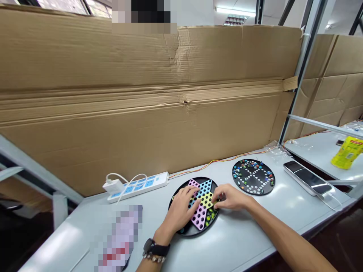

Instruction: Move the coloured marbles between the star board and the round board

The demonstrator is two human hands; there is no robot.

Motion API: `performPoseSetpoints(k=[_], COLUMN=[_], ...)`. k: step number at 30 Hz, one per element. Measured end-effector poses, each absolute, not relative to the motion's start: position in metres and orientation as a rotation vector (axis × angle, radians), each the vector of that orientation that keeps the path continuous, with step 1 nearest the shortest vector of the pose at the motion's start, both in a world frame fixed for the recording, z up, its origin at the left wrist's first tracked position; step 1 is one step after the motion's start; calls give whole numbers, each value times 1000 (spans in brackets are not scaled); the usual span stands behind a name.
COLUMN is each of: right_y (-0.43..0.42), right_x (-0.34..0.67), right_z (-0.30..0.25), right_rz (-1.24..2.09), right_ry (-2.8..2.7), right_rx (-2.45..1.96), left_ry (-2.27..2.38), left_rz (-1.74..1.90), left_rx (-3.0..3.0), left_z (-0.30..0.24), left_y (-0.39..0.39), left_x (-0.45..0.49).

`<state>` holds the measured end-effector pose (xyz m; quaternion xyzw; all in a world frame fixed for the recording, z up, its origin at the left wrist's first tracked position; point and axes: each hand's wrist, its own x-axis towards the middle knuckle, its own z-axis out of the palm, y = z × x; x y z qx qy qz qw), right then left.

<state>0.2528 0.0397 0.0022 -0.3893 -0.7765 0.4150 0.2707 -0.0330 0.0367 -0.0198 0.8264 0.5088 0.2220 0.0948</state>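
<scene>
A round black Chinese checkers board (195, 233) lies on the table, its star of holes coloured pink, blue and yellow. Green marbles (210, 215) sit in a rim section at its lower right. My left hand (183, 206) rests over the board's left side, fingers outstretched and apart, covering part of the star. At the right edge, by the yellow point, my right hand (229, 196) has thumb and fingers pinched together. Whatever lies between those fingertips is hidden.
A second round black board (253, 187) with coloured marbles stands to the right. Beyond it a phone (307, 176) lies on a white block with a cable. A power strip (153, 183) is behind on the left, before a cardboard wall (141, 139). A pixelated item (121, 234) lies front left.
</scene>
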Motion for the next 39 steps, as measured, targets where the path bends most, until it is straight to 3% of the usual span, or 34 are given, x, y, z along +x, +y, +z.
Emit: performPoseSetpoints(k=[12, 22, 28, 39], right_y=[53, 81, 87, 82], right_x=[269, 349, 391, 373], right_z=[-4, -6, -13, -11], right_rz=[869, 330, 387, 610], right_ry=[-2021, -1773, -1661, -1825], right_rx=[-1230, -1666, -1945, -1801], left_ry=[1496, 1485, 1490, 1490], left_rz=[628, 644, 629, 653], left_rx=[2463, 2497, 2495, 2473], left_z=[-23, -27, -27, -32], left_y=[41, 43, 43, 44], left_x=[-36, -39, -39, -40])
